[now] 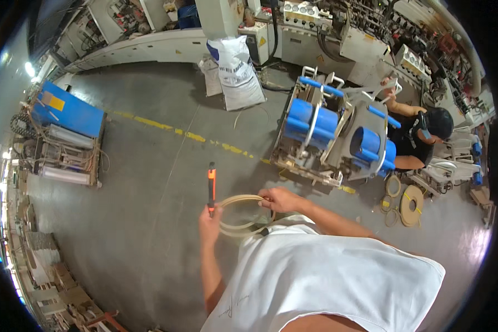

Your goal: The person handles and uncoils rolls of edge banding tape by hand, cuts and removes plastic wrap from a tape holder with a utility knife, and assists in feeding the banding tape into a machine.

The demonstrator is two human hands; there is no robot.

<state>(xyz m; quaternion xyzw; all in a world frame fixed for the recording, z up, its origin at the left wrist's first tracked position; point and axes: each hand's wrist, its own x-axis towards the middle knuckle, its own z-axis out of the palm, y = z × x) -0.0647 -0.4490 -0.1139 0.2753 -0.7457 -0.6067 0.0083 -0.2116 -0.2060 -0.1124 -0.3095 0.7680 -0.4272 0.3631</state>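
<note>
An orange and black utility knife [212, 188] stands upright out of my left hand [208, 220], whose fingers are closed around its lower end. That same hand is at the left side of a tan coil of narrow strip [239, 197], which looks like edge banding. On the coil's right side, my right hand [283, 200] has its fingers curled over the strip. The ring hangs in front of my white shirt, roughly level between both hands. Whether the left fingers also pinch the coil is hard to make out.
Ahead to the right stands a cart with blue rollers [310, 123]. Beyond it a co-worker in a dark cap [439, 123] reaches toward the machines. Several strip coils [410, 206] lie on the floor at right. White sacks [239, 74] lean by a pillar; a blue-topped machine [69, 108] stands left.
</note>
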